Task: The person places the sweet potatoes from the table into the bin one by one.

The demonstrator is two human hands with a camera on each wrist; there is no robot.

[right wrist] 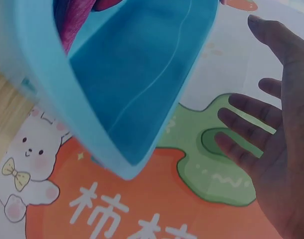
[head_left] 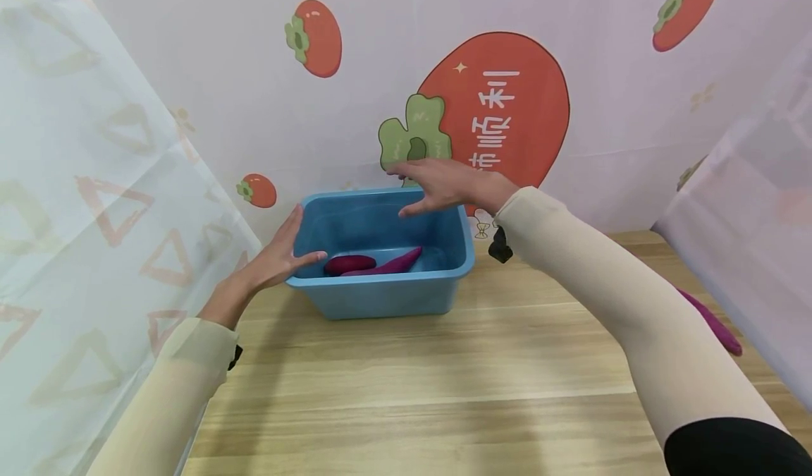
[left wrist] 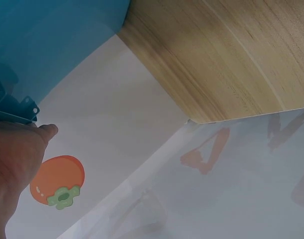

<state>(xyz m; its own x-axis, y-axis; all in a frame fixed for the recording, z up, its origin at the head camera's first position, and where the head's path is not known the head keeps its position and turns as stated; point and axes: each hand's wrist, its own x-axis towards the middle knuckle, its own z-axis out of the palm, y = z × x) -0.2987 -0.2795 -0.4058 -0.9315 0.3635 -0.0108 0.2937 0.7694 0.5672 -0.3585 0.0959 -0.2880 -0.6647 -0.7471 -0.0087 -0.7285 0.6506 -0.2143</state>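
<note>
At far left, a pale patterned sheet (head_left: 95,201) slopes down beside a wood-grain counter (head_left: 412,391). Next comes a person's left hand (head_left: 273,254), reaching from a cream sleeve (head_left: 171,384) to the near left corner of a blue bin (head_left: 387,297). Its fingers lie fairly straight along the bin's left end and the thumb stretches over the rim, in a wide V — placed, it seems, to steady the bin, though I cannot tell how firmly it presses. The bin stands on the counter, close to a back sheet (head_left: 209,60) printed with persimmons. Inside, towards the front wall, lie a rounded purple piece (head_left: 350,264) and a longer, tapered purple piece (head_left: 387,266); the raised sides probably keep them from rolling away. Over the bin's far right corner hovers the right hand (head_left: 447,183), fingers loosely spread and thumb well apart, holding nothing; the right wrist view shows it beyond the rim, not touching — perhaps held high to clear the wall. At far right, another purple piece (head_left: 713,324) rests on the counter, partly hidden behind the right sleeve (head_left: 596,275).
</note>
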